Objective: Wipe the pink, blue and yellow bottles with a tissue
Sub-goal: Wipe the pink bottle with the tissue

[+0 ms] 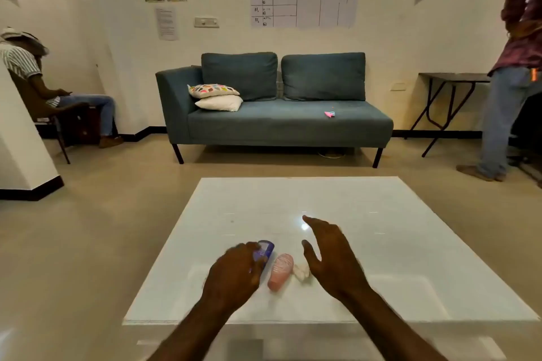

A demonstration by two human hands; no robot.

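A blue bottle (266, 251) lies on the white table (381, 243), and my left hand (234, 269) is closed around its near part. Just right of it a pink bottle (280, 271) lies on its side, touching nothing. A crumpled white tissue (301, 271) rests beside the pink bottle. My right hand (330, 255) hovers over the table with fingers spread, just right of the tissue, holding nothing. No yellow bottle is visible; the hands may hide it.
A teal sofa (275, 123) with cushions stands behind the table. One person sits on a chair (58, 132) at far left, another stands at far right by a folding table (448, 79). Open floor surrounds the white table.
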